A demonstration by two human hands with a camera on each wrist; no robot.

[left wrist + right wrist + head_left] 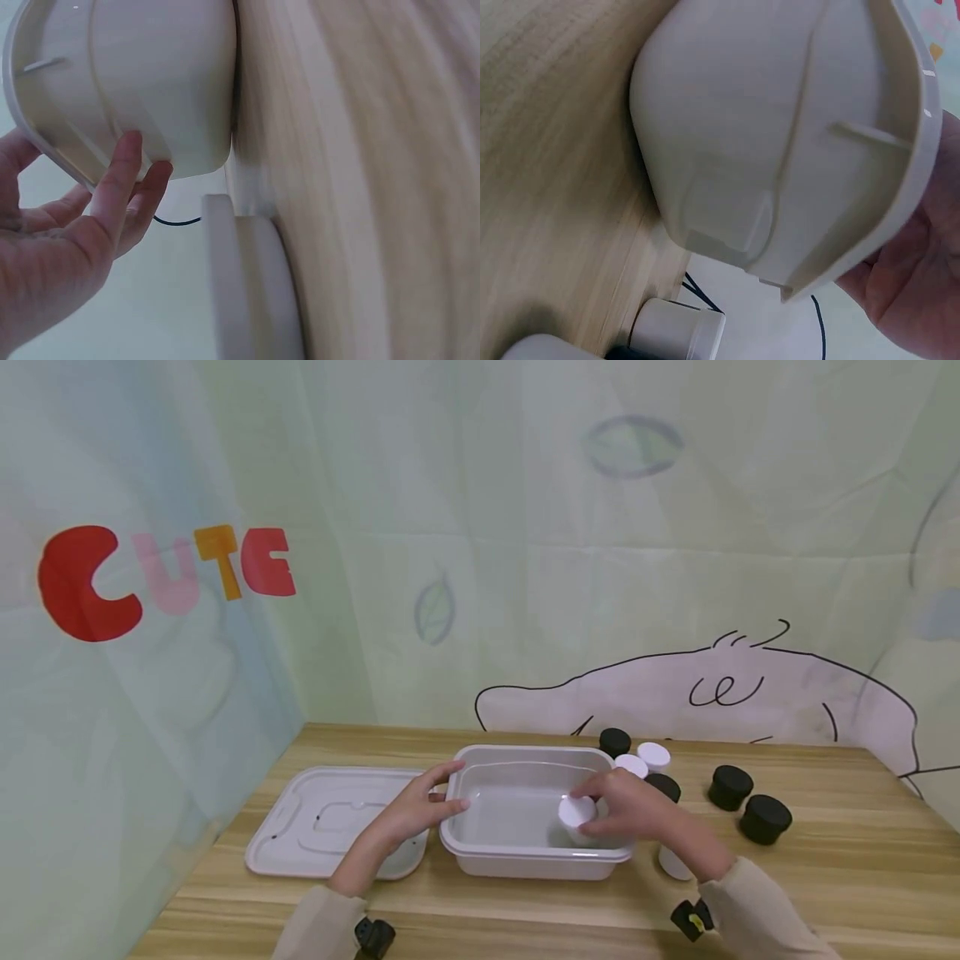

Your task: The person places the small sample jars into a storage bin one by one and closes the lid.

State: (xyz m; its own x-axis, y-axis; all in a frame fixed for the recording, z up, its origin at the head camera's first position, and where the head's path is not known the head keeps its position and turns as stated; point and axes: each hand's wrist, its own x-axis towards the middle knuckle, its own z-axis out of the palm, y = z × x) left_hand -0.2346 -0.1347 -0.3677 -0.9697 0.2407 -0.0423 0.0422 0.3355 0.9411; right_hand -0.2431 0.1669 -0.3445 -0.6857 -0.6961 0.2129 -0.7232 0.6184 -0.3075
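A white plastic box stands without its lid on the table. My left hand grips its left rim, with some fingers against the outer wall, as the left wrist view shows. Inside the box at the right, my right hand pinches a small white round jar between thumb and fingers. In the right wrist view the box wall hides that jar and the fingertips. The flat white box lid lies left of the box.
Right of the box stand black-topped jars and white-topped jars, several in all. One white jar is partly behind my right forearm. A printed curtain hangs along the table's back and left edges.
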